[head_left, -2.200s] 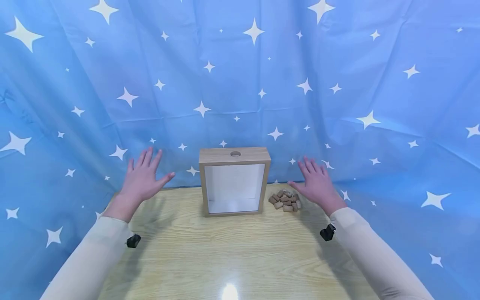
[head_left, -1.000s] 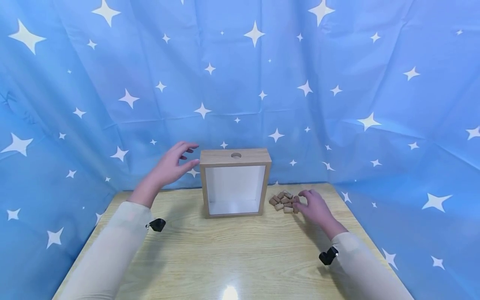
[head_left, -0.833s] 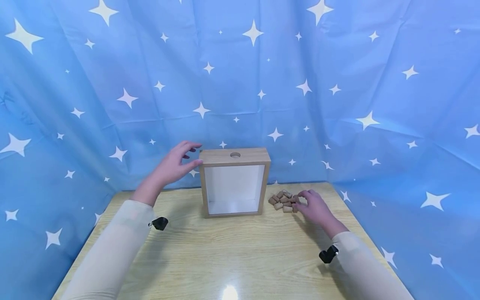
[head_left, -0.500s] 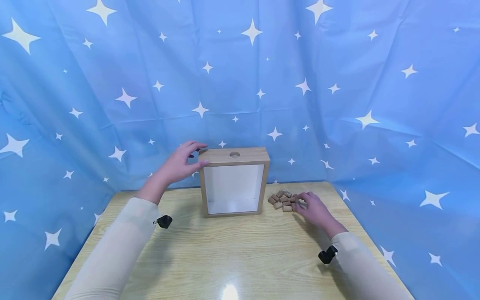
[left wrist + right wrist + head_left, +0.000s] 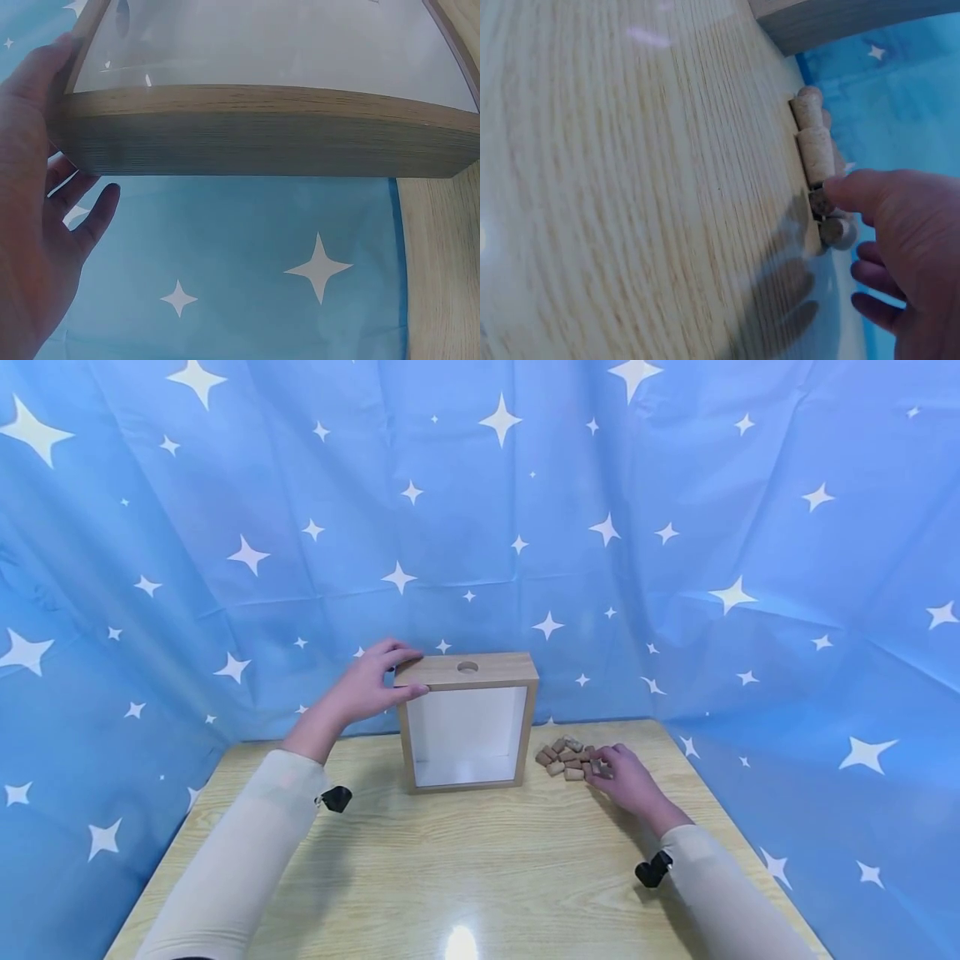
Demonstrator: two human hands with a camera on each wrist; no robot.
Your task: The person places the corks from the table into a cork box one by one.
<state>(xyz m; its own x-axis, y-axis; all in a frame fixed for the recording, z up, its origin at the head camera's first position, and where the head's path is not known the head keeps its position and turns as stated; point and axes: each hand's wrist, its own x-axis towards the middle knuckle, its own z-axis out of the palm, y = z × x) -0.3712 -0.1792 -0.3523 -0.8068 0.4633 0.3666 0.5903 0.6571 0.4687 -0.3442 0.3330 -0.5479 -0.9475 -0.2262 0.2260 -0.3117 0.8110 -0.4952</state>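
Observation:
An upright wooden shadow box (image 5: 495,670) with a clear front, white inside and a round hole in its top stands at the back of the table. My left hand (image 5: 375,681) grips its upper left corner, thumb on the front edge and fingers reaching behind the top. In the left wrist view, the thumb (image 5: 46,66) lies along the frame. To the right of the box lies a small pile of corks (image 5: 573,774). At the pile's right side, my right hand (image 5: 630,785) pinches a cork (image 5: 821,202); its index fingertip is hidden in the right wrist view.
The light wood-grain table (image 5: 450,868) reaches back to a blue curtain (image 5: 480,543) with white stars, which also hangs at both sides. A black wrist camera (image 5: 337,799) sits on the left sleeve and another (image 5: 653,869) on the right.
Both hands have come down from open, raised poses. My left hand moved right onto the box's corner; my right hand lowered to the corks and closed its fingertips around one. The box stays put.

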